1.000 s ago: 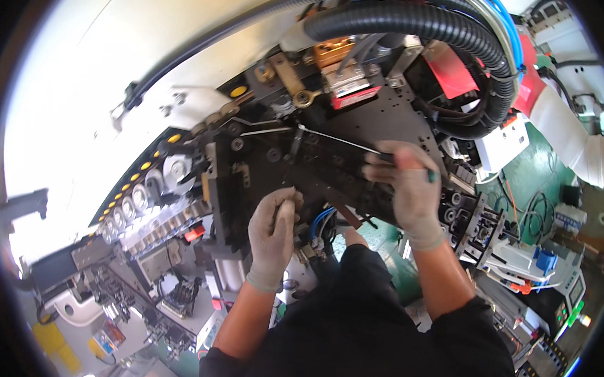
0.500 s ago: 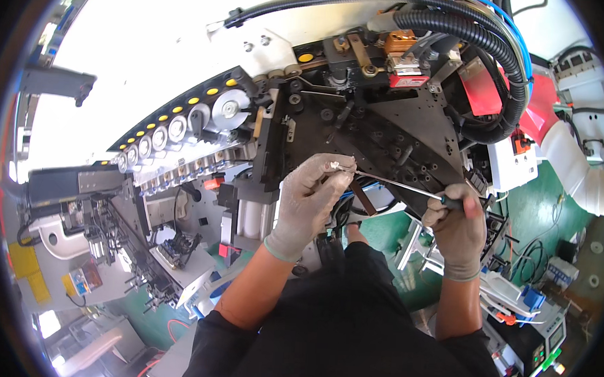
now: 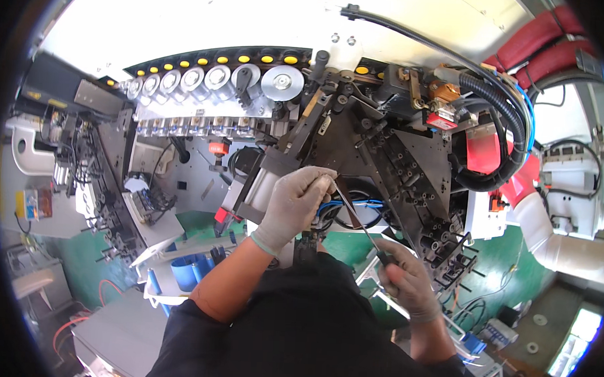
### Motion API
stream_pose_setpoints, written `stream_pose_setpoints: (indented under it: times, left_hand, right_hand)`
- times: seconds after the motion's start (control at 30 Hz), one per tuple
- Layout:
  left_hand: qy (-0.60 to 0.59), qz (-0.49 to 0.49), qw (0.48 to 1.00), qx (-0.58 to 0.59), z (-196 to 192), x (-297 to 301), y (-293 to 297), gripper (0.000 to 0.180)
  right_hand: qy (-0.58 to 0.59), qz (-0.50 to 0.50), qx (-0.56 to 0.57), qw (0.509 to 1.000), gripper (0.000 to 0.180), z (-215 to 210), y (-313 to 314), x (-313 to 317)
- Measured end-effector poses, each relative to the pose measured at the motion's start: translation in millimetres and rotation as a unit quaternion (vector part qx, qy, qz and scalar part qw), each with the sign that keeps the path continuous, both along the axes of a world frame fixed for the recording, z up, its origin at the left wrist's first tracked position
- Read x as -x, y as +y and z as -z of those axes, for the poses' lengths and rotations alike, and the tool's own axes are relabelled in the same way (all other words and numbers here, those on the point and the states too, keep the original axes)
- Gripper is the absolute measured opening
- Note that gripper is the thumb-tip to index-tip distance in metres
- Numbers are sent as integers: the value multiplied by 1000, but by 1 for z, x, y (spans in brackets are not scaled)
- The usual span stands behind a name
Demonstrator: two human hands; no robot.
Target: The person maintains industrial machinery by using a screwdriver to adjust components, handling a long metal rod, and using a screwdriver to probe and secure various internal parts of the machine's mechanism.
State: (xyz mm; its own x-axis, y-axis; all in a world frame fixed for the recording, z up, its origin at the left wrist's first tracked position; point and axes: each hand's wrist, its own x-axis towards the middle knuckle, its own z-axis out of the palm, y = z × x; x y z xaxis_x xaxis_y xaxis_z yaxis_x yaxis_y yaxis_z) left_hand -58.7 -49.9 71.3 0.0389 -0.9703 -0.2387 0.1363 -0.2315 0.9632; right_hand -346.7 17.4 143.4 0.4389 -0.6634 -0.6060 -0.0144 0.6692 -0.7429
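Note:
My left hand (image 3: 293, 205), in a pale work glove, is closed in a pinch in front of the dark machine plate (image 3: 421, 153). What sits between its fingertips is too small and covered to name. A screwdriver (image 3: 356, 218) with a long thin metal shaft slants up and left, its tip end meeting the pinched fingers. Its dark handle is gripped by my right hand (image 3: 409, 282), gloved too and slightly blurred, lower and to the right.
Silver rollers (image 3: 282, 84) line the machine's upper left, beneath yellow-capped holes. A thick black corrugated hose (image 3: 516, 140) curves down at right, near a white duct (image 3: 549, 243). Blue containers (image 3: 187, 272) stand lower left. Green floor (image 3: 501, 264) shows below the machine.
My view has shifted right, with the rollers showing more fully. My right hand has lowered toward me, tilting the screwdriver more steeply. A small whitish bit at my left fingertips no longer shows.

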Motion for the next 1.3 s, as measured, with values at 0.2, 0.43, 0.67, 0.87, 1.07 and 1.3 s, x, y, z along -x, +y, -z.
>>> stream_pose_setpoints:
  times: [0.2,0.43,0.67,0.87,1.07,1.3]
  left_hand:
    - [102,-34,992,-60,2,-12,0,24]
    - [-82,9,996,23,-7,-40,-18,23]
    - [173,58,975,-126,-5,-64,-21,20]
    - [91,60,992,-63,9,-84,-21,22]
    - [-50,37,995,79,30,-95,16,9]
    - [-274,193,914,227,23,-107,31,13]
  right_hand:
    - [228,18,287,930,37,28,26,-42]
    - [78,138,276,948,21,34,28,-65]
    - [70,134,230,961,21,1,-1,-56]
    - [-51,243,102,963,23,-29,-42,-61]
    - [49,-7,392,919,59,-103,-133,-40]
    - [334,-120,592,724,53,-96,-201,-90]
